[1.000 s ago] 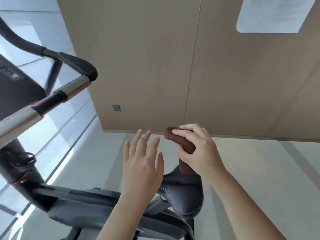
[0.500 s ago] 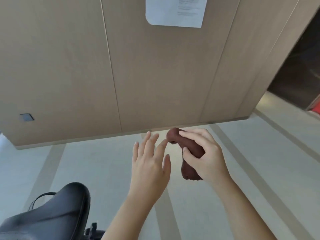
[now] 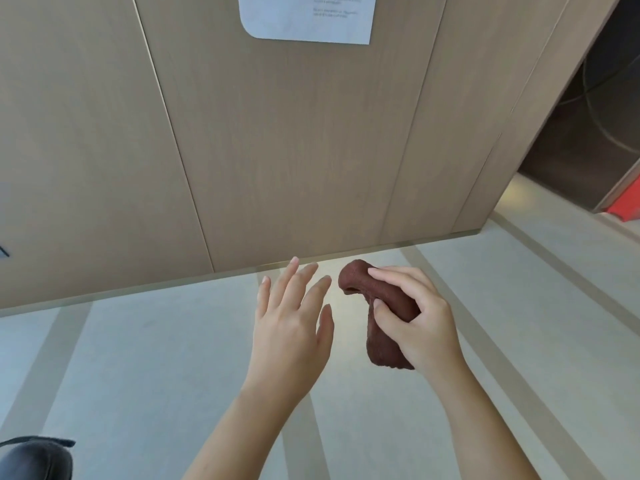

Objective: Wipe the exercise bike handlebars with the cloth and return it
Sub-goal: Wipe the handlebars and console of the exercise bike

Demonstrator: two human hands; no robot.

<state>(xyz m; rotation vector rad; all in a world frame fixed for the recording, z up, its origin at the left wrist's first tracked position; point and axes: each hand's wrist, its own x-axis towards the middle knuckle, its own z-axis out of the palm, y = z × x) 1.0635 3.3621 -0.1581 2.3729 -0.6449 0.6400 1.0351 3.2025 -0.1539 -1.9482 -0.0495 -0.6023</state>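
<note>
A bunched dark brown cloth [image 3: 377, 337] hangs from my right hand [image 3: 415, 317], whose fingers and thumb are closed around its upper part. Just left of it my left hand [image 3: 291, 323] is held flat with fingers spread, holding nothing and not touching the cloth. Both hands are in the air over a pale floor. Of the exercise bike only the black saddle [image 3: 34, 459] shows, at the bottom left corner. The handlebars are out of view.
A light wooden panelled wall [image 3: 277, 150] fills the upper view, with a white paper sheet [image 3: 308, 17] stuck on it. At the right is a dark doorway [image 3: 595, 133] with something red [image 3: 623, 211] at its foot. Pale floor with beige stripes lies below.
The view has swung right: the bike's handlebars and frame have left the picture and only the saddle remains at bottom left. Both hands keep the same pose, the cloth still in the right.
</note>
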